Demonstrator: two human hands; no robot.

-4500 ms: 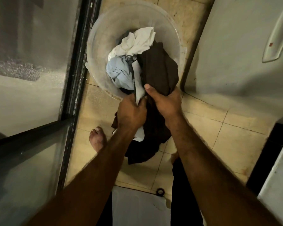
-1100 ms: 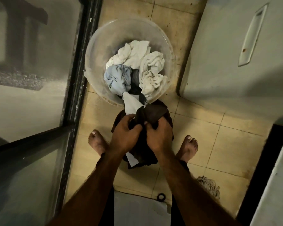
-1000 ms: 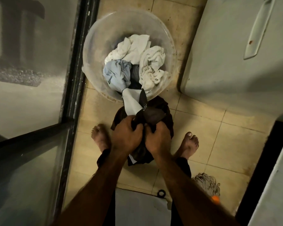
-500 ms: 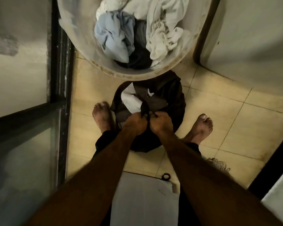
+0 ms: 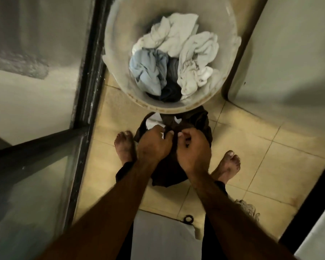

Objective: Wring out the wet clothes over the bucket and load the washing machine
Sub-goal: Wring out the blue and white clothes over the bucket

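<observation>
A translucent bucket (image 5: 118,34) stands on the tiled floor ahead of me, holding white cloths (image 5: 195,59), a light blue garment (image 5: 148,70) and a dark piece. Just in front of its near rim, a dark brown garment (image 5: 195,121) with a white patch hangs bunched between my fists. My left hand (image 5: 154,145) and my right hand (image 5: 193,149) grip it side by side, knuckles almost touching. The garment hangs down between my bare feet, outside the bucket. The washing machine (image 5: 289,53) is the pale body at the right.
A dark-framed glass door (image 5: 86,81) runs along the left. My bare feet (image 5: 124,145) stand on yellow tiles. A mop head (image 5: 248,207) lies at lower right beside a dark frame (image 5: 308,199). A small black ring (image 5: 189,218) lies on the floor.
My hands pulled the dark garment out of the bucket and back toward me, then closed together on it. The view tilted, bringing the bucket's contents back into sight.
</observation>
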